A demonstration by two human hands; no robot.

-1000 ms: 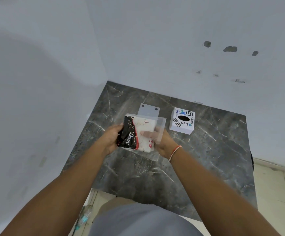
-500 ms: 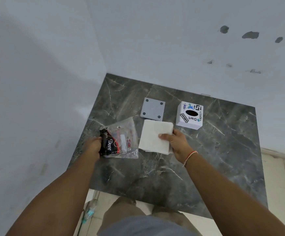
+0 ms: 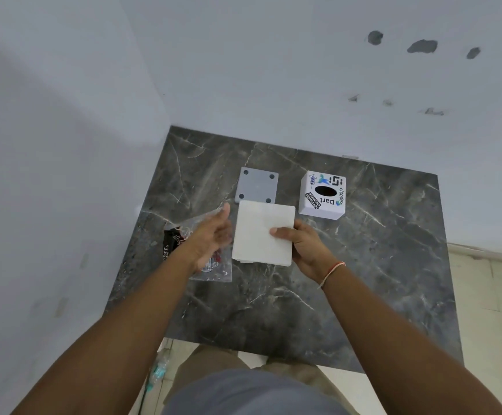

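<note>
A stack of white tissues (image 3: pixel 258 232) is held above the dark marble table (image 3: pixel 378 265). My right hand (image 3: pixel 300 244) grips its right edge, thumb on top. My left hand (image 3: pixel 213 235) hovers with fingers straight just left of the stack, palm facing it; I cannot tell if it touches. Under my left hand lies the clear plastic wrapper (image 3: pixel 210 272) with black and red print, flat on the table and partly hidden.
A grey square plate (image 3: pixel 257 185) with four holes lies behind the tissues. A white cube tissue box (image 3: pixel 323 194) with stickers and a dark oval opening stands at the back right. Walls (image 3: pixel 64 145) close in the table's left and back sides.
My left hand has let go of the wrapper, which now lies on the table, and moved right toward the tissue stack. My right hand still holds the stack.
</note>
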